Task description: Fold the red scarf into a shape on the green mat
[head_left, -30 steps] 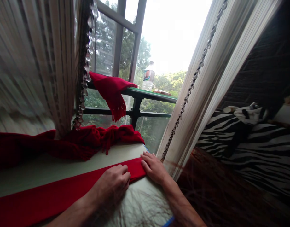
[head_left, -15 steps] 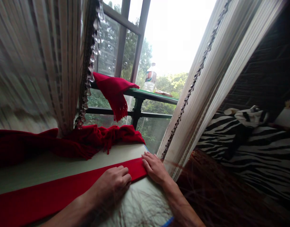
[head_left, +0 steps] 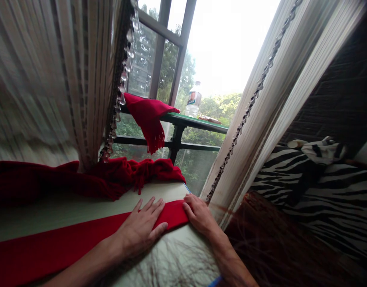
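A long strip of red scarf (head_left: pixel 66 245), folded flat and narrow, runs across a pale green tabletop (head_left: pixel 165 190) from the lower left. My left hand (head_left: pixel 143 225) lies flat on it near its right end, fingers spread and thumb out. At that right end, my right hand (head_left: pixel 198 213) has its fingers bent around the scarf's edge, with the thumb against the cloth; the fingertips are partly hidden. Behind the strip, a second red scarf (head_left: pixel 108 179) with fringes lies bunched along the table's far side.
Another fringed red scarf (head_left: pixel 149 117) hangs over a green rail (head_left: pixel 207 124), where a plastic bottle (head_left: pixel 194 99) stands. Curtains with beaded trim flank the window: a left curtain (head_left: pixel 52 79) and a right curtain (head_left: pixel 261 107). Zebra-striped fabric (head_left: pixel 327 187) lies at the right.
My left hand has gone from curled fingers to lying flat and spread on the scarf. My right hand stays at the scarf's end, its fingers a little more bent. The view has shifted slightly.
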Demonstrator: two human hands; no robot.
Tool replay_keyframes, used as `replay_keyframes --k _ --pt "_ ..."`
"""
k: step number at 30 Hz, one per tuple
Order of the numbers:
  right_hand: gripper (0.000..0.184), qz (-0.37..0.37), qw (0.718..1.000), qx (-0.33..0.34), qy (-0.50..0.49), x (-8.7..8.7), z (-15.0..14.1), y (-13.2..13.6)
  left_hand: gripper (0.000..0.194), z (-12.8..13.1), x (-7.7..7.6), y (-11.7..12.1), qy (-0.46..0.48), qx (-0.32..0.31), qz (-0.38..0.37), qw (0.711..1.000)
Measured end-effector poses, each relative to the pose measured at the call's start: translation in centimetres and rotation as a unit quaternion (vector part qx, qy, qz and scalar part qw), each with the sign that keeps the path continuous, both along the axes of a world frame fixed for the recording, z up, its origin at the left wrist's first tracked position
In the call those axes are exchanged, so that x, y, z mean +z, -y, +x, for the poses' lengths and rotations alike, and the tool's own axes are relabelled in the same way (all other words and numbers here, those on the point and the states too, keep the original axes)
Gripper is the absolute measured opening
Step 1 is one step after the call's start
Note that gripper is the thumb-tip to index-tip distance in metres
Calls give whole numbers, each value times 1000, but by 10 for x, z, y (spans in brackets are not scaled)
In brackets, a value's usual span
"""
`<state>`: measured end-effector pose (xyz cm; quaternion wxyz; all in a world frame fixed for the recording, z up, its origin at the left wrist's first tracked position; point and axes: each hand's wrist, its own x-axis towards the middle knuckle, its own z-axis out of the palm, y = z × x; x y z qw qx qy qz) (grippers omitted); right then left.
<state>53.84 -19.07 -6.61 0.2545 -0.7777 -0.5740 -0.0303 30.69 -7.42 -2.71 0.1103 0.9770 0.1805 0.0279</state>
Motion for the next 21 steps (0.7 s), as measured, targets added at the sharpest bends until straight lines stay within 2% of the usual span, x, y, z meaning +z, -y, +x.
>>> replay_keyframes --k 6,11,13,17,21 --pt "47 -24 1000 3 -2 2 -1 3 63 -3 3 2 6 -36 -3 999" --pt "49 -44 998 39 9 8 -8 5 63 -2 3 0 20 -40 -23 999" --pt "50 -53 998 41 8 9 -9 4 60 -1 4 -6 52 -21 -46 997" --pt "50 -51 998 35 13 6 -8 3 41 2 2 -28 158 72 -48 984" --pt "49 -50 998 32 12 5 -6 3 28 1 -4 -42 180 67 -60 980"
